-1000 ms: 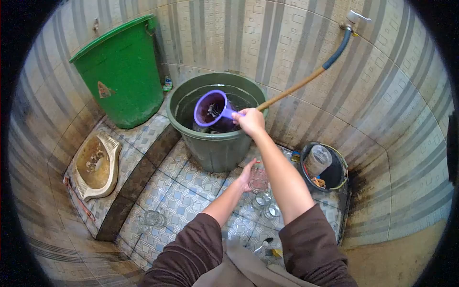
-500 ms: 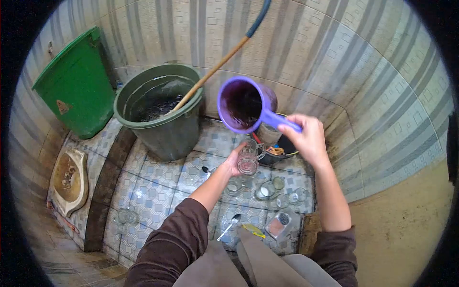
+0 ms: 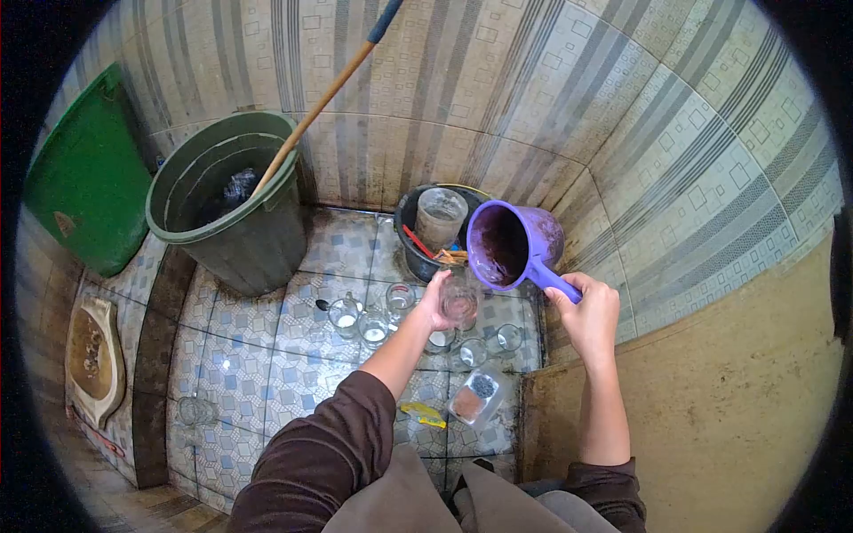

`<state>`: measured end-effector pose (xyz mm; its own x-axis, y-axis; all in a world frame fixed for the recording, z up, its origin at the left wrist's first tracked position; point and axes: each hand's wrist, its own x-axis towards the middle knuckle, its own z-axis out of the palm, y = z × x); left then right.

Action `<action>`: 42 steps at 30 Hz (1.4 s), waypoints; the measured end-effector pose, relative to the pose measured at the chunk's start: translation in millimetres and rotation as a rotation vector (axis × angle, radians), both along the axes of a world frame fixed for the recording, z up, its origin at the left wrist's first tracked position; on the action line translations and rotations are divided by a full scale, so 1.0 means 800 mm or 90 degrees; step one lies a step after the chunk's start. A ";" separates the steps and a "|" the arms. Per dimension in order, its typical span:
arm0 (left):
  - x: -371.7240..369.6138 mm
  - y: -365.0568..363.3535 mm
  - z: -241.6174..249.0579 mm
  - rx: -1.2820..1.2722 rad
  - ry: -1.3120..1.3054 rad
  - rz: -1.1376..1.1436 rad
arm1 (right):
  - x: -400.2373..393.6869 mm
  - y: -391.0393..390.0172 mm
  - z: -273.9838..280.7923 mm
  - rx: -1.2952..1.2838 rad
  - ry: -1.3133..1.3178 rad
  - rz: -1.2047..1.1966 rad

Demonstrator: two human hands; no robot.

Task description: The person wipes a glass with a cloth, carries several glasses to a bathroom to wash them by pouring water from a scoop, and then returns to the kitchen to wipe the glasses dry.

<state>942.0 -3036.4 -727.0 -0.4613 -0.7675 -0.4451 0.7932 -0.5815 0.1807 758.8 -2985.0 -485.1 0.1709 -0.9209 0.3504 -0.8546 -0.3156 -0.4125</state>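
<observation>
My right hand (image 3: 588, 318) is closed round the handle of a purple water dipper (image 3: 544, 233). The dipper is tilted, its mouth facing left and toward me, its rim just above and right of a clear glass mug (image 3: 460, 307). My left hand (image 3: 434, 300) grips that mug over the floor. Whether water runs between the two is hard to make out. Below and left of the mug, several glass mugs (image 3: 343, 316) stand on the tiles, some with something white inside. More glasses (image 3: 508, 337) are to the right, beside a clear plastic tray (image 3: 481, 396) holding a dark scrubber and a pinkish block.
A dark basin (image 3: 406, 211) holds a cloudy container (image 3: 441, 218) and red-handled things. A large green-grey bin (image 3: 267, 253) of water, with a wooden stick (image 3: 330, 96) leaning in it, stands left. Nearby are a green lid-like panel (image 3: 87, 178), a squat toilet (image 3: 111, 373) and a yellow packet (image 3: 423, 415).
My view has swung right, so the bin and floor things appear farther left. The dipper has come lower beside the mug. Both hands keep their holds.
</observation>
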 end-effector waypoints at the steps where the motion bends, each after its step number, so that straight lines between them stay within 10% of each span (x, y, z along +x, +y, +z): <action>1: 0.000 0.003 0.006 -0.006 -0.060 -0.078 | -0.005 -0.001 -0.002 -0.001 0.001 -0.004; 3: -0.008 0.011 0.019 -0.059 -0.035 -0.078 | -0.012 -0.003 -0.005 -0.004 0.030 -0.018; 6: -0.022 -0.003 -0.017 -0.330 -0.657 0.044 | -0.016 -0.002 -0.008 -0.003 0.062 -0.023; 9: -0.031 0.002 -0.012 -0.516 -0.893 0.160 | -0.014 0.000 -0.005 0.002 0.091 -0.040; 17: -0.017 -0.005 0.006 -0.541 -1.021 0.110 | -0.012 0.004 0.003 0.008 0.058 -0.054; 23: -0.019 0.008 0.000 -0.053 -0.091 0.038 | -0.008 0.017 0.020 0.036 0.029 -0.040; 31: -0.015 0.013 0.002 -0.039 0.054 0.016 | -0.003 0.026 0.023 0.019 0.031 -0.022; 37: -0.023 0.017 0.016 -0.593 -0.888 0.106 | 0.003 0.032 0.020 0.009 0.087 -0.045; 42: -0.031 0.007 0.017 -0.605 -0.894 0.162 | 0.006 0.039 0.020 -0.003 0.176 -0.041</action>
